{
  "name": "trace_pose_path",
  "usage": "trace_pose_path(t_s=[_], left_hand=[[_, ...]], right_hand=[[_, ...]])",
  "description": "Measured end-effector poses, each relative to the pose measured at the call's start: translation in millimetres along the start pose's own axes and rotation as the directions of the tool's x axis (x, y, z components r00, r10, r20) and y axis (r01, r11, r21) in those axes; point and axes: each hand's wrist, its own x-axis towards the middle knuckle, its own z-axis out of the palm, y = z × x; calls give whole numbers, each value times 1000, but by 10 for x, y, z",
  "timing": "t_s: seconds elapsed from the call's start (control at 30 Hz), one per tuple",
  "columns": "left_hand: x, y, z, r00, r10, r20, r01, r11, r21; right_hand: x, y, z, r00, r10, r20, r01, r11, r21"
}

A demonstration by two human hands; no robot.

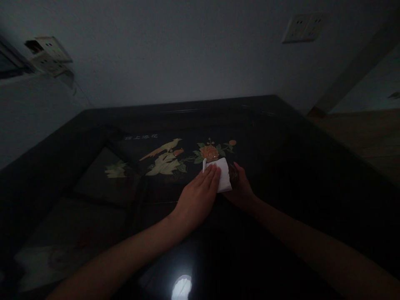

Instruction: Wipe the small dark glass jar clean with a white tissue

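Note:
My left hand lies over a folded white tissue, its fingers together and pressing on it. The tissue's right edge meets a small dark brown object with an uneven, faintly shiny surface. Around that object curls my right hand, thumb up on its far side; what it is I cannot make out in the dim light. Both hands are just in front of an orange flower in the decorated panel. My left palm and the tissue hide part of the object.
A glossy black table top spreads beneath, with a pale bird design and white characters. Behind it stands a wall with a double socket and more sockets at left. Wooden floor shows at right.

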Motion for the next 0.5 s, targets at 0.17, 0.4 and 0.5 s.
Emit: trace_pose_path(t_s=[0.17, 0.4, 0.5], left_hand=[[-20, 50, -53, 1000, -4, 0, 4, 1000, 25], [-83, 210, -80, 999, 43, -14, -42, 997, 58], [-97, 258, -45, 995, 84, -61, -83, 996, 28]], right_hand=[[-4, -36, 12, 998, 43, -44, -41, 998, 46], [-23, -74, 53, 993, 52, -106, -56, 998, -32], [-5, -74, 29, 997, 3, -76, -7, 999, -51]])
